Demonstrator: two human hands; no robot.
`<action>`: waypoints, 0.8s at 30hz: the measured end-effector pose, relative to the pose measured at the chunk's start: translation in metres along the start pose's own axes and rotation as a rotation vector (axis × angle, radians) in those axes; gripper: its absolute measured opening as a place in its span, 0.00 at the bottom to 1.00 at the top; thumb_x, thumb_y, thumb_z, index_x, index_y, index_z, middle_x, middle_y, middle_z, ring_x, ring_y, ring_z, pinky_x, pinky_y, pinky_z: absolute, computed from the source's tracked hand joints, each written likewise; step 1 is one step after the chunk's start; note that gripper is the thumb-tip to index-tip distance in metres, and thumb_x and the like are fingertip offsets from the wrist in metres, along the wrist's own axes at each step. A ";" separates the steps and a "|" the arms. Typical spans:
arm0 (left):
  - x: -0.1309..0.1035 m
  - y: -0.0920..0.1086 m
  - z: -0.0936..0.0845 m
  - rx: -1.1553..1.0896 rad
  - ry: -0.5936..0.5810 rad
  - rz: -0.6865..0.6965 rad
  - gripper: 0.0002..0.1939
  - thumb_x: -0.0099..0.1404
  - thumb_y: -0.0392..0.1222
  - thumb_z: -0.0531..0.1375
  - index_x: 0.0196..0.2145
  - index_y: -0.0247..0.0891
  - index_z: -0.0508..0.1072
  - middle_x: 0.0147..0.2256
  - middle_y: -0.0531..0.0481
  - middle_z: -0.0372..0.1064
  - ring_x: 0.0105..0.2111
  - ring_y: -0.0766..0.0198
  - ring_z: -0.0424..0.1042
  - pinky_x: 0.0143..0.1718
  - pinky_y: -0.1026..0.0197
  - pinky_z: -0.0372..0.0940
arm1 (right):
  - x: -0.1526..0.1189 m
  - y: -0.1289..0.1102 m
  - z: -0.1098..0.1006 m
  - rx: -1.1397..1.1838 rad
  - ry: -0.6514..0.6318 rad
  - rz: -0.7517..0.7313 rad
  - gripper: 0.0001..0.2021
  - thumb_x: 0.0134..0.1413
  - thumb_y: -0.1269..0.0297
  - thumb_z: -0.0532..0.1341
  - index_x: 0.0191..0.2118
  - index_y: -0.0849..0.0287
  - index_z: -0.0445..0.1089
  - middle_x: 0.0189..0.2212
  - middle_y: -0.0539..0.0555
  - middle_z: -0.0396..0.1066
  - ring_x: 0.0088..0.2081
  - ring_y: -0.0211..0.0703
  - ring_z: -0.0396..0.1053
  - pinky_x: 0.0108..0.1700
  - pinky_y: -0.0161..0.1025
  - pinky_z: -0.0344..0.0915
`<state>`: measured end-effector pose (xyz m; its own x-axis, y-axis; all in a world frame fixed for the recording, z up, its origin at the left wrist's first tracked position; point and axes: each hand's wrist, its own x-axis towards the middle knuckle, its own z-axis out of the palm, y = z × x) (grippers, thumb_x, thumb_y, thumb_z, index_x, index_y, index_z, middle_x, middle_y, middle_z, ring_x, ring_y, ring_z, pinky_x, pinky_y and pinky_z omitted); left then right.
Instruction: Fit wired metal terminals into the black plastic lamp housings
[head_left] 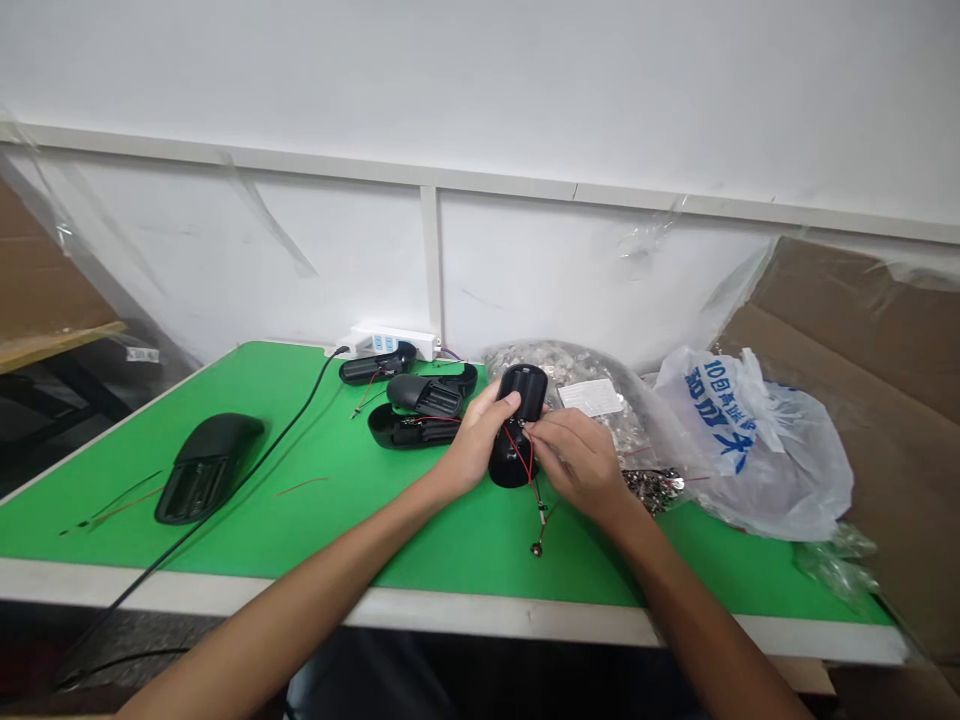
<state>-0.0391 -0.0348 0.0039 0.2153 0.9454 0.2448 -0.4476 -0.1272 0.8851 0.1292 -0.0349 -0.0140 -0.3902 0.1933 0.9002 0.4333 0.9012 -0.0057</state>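
Fingers (559, 430) either side, black casing (524, 392) between

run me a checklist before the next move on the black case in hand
1. Black case held by the left grip: ok, thumb over its edge.
2. Right grip at the work spot: ok, fingertips at the middle of the case.
3. Red wire joined firmly at that spot: cannot tell, too small and partly covered.
4. Small metal piece at the wire's end fitted inside the case: not ok, it is outside, below the case.
5. Black cable away from both hands: ok, it crosses the left part of the table.
6. Pile of metal pieces near the right grip: ok, just beyond the wrist.
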 end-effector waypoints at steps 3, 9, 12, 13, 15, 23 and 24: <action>0.000 0.001 0.001 0.013 0.016 0.000 0.25 0.63 0.56 0.67 0.48 0.34 0.76 0.40 0.43 0.80 0.36 0.56 0.78 0.39 0.59 0.71 | 0.001 -0.001 -0.001 0.001 -0.001 0.000 0.12 0.64 0.77 0.62 0.49 0.55 0.74 0.37 0.57 0.80 0.40 0.48 0.77 0.43 0.47 0.78; 0.000 0.001 0.001 0.024 0.012 -0.001 0.26 0.62 0.58 0.67 0.48 0.34 0.76 0.41 0.43 0.79 0.37 0.56 0.78 0.40 0.59 0.71 | 0.003 -0.001 -0.001 -0.009 -0.007 0.001 0.11 0.64 0.78 0.62 0.48 0.56 0.73 0.36 0.57 0.79 0.40 0.47 0.77 0.41 0.46 0.77; 0.000 0.001 0.001 0.019 0.010 0.000 0.25 0.62 0.58 0.67 0.47 0.34 0.76 0.41 0.43 0.79 0.36 0.57 0.77 0.39 0.59 0.71 | 0.002 -0.001 -0.001 -0.007 -0.018 0.007 0.12 0.65 0.77 0.61 0.48 0.56 0.73 0.37 0.56 0.79 0.40 0.47 0.77 0.42 0.46 0.78; 0.000 0.001 0.001 0.019 0.009 0.002 0.25 0.62 0.57 0.68 0.47 0.34 0.76 0.41 0.43 0.79 0.36 0.57 0.77 0.39 0.59 0.71 | 0.002 -0.001 -0.001 -0.009 -0.020 0.009 0.12 0.65 0.77 0.61 0.49 0.55 0.73 0.37 0.56 0.79 0.40 0.47 0.77 0.43 0.47 0.78; 0.000 0.001 0.001 0.017 0.008 0.004 0.24 0.62 0.57 0.68 0.47 0.34 0.76 0.40 0.43 0.79 0.37 0.57 0.77 0.40 0.59 0.71 | 0.002 -0.001 -0.001 -0.009 -0.024 0.014 0.12 0.65 0.77 0.61 0.49 0.55 0.74 0.37 0.56 0.79 0.41 0.48 0.77 0.44 0.48 0.78; -0.001 0.002 0.001 0.013 0.005 0.000 0.24 0.62 0.56 0.68 0.47 0.35 0.76 0.40 0.44 0.79 0.36 0.58 0.77 0.39 0.59 0.71 | 0.003 -0.002 -0.002 -0.001 -0.023 0.015 0.11 0.66 0.77 0.60 0.48 0.56 0.74 0.37 0.56 0.79 0.41 0.48 0.77 0.44 0.47 0.78; -0.001 0.002 0.001 0.011 0.006 -0.005 0.25 0.62 0.57 0.68 0.47 0.35 0.76 0.40 0.44 0.79 0.35 0.58 0.77 0.38 0.59 0.71 | 0.003 -0.002 -0.002 0.003 -0.022 0.015 0.11 0.66 0.76 0.60 0.48 0.56 0.74 0.37 0.56 0.79 0.41 0.48 0.77 0.44 0.47 0.78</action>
<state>-0.0393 -0.0368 0.0061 0.2125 0.9478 0.2378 -0.4366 -0.1257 0.8908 0.1289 -0.0364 -0.0100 -0.4014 0.2153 0.8902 0.4369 0.8993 -0.0205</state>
